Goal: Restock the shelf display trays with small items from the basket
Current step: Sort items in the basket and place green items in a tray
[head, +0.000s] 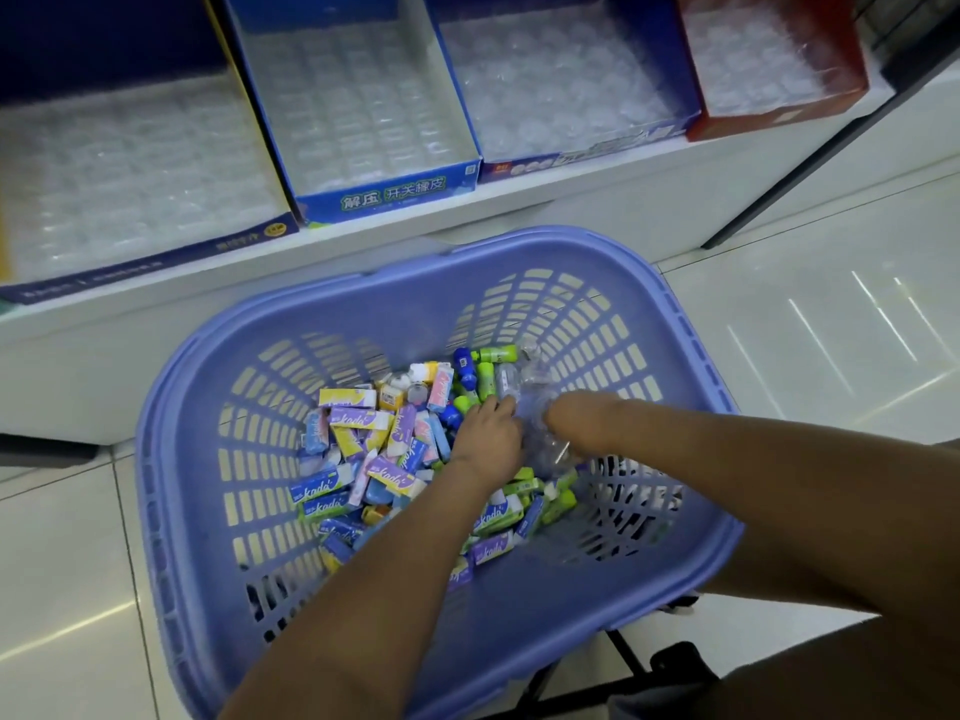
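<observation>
Both hands are reaching down into the lavender basket (171, 459) on the floor, close together over its heap of small items (363, 449), boxed erasers and green and blue tubes. The left hand (491, 433) is curling its fingers onto a crumpled clear plastic piece (540, 444) lying between the hands, while the right hand (582, 420) is touching the same piece, its fingers too blurred to tell their grip. The display trays (363, 111) are sitting on the shelf (675, 189) just behind the basket, showing clear moulded liners.
</observation>
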Demonstrator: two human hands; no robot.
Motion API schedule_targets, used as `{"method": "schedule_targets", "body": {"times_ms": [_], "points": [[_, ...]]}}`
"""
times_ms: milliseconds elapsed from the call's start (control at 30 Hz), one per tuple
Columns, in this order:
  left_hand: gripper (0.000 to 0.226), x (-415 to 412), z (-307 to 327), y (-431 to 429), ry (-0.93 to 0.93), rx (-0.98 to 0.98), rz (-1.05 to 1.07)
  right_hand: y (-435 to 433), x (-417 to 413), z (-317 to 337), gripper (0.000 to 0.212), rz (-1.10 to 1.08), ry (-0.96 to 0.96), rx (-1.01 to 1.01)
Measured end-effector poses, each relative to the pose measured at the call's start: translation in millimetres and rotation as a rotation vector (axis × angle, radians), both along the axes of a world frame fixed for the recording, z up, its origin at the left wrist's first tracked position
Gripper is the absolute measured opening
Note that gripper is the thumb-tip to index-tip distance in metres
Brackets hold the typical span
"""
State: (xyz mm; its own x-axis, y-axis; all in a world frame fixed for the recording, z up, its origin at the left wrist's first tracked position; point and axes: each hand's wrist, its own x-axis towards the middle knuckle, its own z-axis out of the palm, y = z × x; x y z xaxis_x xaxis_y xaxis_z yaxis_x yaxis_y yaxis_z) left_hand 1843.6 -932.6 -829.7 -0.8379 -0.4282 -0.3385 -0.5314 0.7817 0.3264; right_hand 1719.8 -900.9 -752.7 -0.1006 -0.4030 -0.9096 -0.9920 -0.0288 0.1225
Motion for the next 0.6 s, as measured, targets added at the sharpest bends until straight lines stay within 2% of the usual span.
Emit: {"method": "schedule_targets", "body": {"times_ms": [67, 133, 233, 367, 500, 600], "points": [[0.036, -1, 0, 1, -0.008, -0.012, 0.009, -5, -4, 3, 0.036, -0.094, 0.044, -0.108], [0.04, -1, 2, 3, -0.009, -0.009, -0.011, -6, -6, 0, 0.044, -0.184, 0.057, -0.245], [0.043, 5, 2, 5, -0.046, 0.096, -0.04, 1, 0, -3, 0.03, -0.202, 0.125, -0.248], [0.045, 17, 2, -1, -0.03, 0.138, -0.098, 15, 6, -14, 0.012, -0.15, 0.065, -0.118], [0.054, 9, 7, 11, -0.051, 0.083, -0.029, 31, 14, -20, 0.028, 0.099, 0.083, -0.083], [0.059, -1, 3, 20, -0.088, 0.056, 0.07, 38, 15, -24, 0.032, 0.079, 0.081, -0.092]]}}
